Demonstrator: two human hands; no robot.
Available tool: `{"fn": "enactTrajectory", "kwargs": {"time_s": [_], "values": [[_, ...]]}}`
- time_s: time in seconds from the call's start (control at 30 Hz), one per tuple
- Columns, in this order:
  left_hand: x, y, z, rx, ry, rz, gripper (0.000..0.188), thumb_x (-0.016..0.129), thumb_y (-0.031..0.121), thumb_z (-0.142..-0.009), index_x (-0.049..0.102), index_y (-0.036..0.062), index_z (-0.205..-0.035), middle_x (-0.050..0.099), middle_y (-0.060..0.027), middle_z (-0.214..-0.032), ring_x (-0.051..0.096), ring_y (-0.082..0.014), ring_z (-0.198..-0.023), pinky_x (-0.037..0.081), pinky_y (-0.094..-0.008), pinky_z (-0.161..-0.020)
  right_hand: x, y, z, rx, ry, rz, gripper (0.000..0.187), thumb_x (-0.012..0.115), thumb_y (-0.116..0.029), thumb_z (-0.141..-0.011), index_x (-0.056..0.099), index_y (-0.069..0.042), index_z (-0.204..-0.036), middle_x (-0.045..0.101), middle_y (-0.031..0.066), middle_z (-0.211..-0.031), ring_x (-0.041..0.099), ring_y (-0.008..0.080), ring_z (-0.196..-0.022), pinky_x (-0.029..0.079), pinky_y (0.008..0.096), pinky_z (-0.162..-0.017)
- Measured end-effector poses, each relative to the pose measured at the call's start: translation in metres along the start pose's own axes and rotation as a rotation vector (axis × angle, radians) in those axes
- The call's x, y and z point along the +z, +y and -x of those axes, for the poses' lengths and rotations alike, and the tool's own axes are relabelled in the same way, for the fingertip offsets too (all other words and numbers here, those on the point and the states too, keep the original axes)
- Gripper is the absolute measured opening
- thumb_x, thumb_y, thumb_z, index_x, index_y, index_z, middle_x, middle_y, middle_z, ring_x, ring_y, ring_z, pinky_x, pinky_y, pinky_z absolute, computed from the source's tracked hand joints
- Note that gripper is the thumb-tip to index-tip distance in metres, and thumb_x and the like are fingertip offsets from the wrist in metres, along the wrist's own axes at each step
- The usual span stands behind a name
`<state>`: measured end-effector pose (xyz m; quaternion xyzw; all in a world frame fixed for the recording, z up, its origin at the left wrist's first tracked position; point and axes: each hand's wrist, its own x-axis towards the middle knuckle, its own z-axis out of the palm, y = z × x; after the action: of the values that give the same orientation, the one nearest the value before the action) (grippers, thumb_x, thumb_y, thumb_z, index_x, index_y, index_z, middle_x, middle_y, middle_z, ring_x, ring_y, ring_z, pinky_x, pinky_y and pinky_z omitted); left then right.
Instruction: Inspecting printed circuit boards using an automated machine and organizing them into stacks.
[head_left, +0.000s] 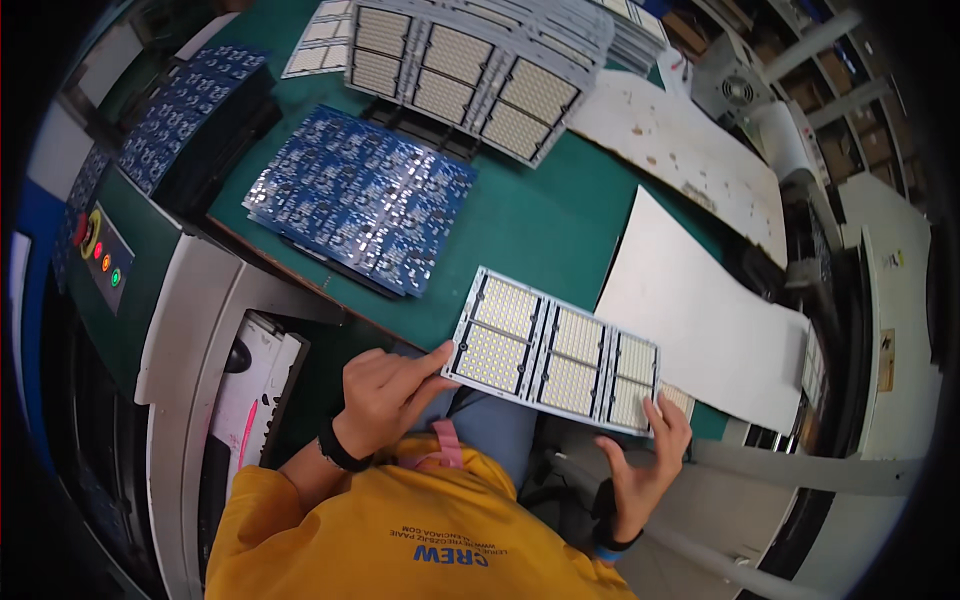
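Observation:
Between my hands is a flat LED board [550, 352], white with dark strips and several blocks of small pale yellow LEDs. It lies tilted, its right end lower, at the table's near edge. My left hand [385, 395] pinches its lower left corner between thumb and fingers. At the lower right corner my right hand [650, 465] has its fingertips on the board's end, with the thumb spread close to the lower edge. Beyond the board, a stack of blue circuit boards [365, 195] rests on the green table [510, 225].
A stack of similar LED boards [470, 75] stands at the back. Further blue circuit boards [190, 115] are piled at the left, above a machine's control panel [108, 262] with buttons. To the right lie a white sheet [700, 310] and a stained pale board [690, 150].

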<state>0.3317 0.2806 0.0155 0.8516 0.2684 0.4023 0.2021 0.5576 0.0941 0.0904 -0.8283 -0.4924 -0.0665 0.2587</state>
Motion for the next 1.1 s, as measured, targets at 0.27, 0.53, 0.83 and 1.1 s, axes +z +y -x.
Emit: {"fn": "enactTrajectory", "kwargs": {"time_s": [0.27,0.53,0.83,1.1], "values": [[-0.035,0.028,-0.038,-0.080,0.187,0.367,0.027,0.072,0.007,-0.069,0.063,0.0024,-0.094,0.063,-0.0090,-0.079,0.057,-0.0190,-0.064,0.044,-0.0244,-0.058,-0.041,-0.010,-0.030,-0.183,0.097,0.049,0.024,0.058,0.014,-0.065,0.061,0.001,-0.084,0.061,0.0111,-0.081,0.059,0.0256,-0.078,0.046,0.0316,-0.074],[-0.094,0.034,-0.073,-0.034,0.177,0.127,0.045,0.066,0.012,-0.074,0.056,-0.0021,-0.116,0.050,-0.0118,-0.094,0.049,-0.0221,-0.080,0.041,-0.0291,-0.070,-0.065,-0.040,-0.097,-0.326,0.106,-0.035,0.020,0.064,0.010,-0.069,0.060,0.002,-0.088,0.063,0.0093,-0.082,0.061,0.0159,-0.072,0.048,0.0243,-0.066],[-0.119,-0.063,-0.178,-0.165,0.231,0.344,0.047,0.046,0.036,-0.093,0.054,-0.0031,-0.117,0.059,-0.0154,-0.109,0.055,-0.0238,-0.103,0.039,-0.0292,-0.090,0.014,-0.083,-0.219,-0.377,-0.048,-0.445,0.019,0.065,-0.001,-0.079,0.056,0.000,-0.096,0.066,0.0058,-0.081,0.062,0.0090,-0.075,0.049,0.0201,-0.057],[-0.103,-0.129,-0.202,-0.317,0.086,0.125,0.057,0.039,0.045,-0.094,0.048,-0.0027,-0.124,0.055,-0.0197,-0.120,0.050,-0.0283,-0.115,0.036,-0.0307,-0.096,0.092,-0.096,-0.250,-0.449,0.095,-0.271,0.023,0.070,-0.008,-0.075,0.059,-0.004,-0.095,0.068,0.0092,-0.073,0.065,0.0166,-0.061,0.047,0.0247,-0.057]]}}
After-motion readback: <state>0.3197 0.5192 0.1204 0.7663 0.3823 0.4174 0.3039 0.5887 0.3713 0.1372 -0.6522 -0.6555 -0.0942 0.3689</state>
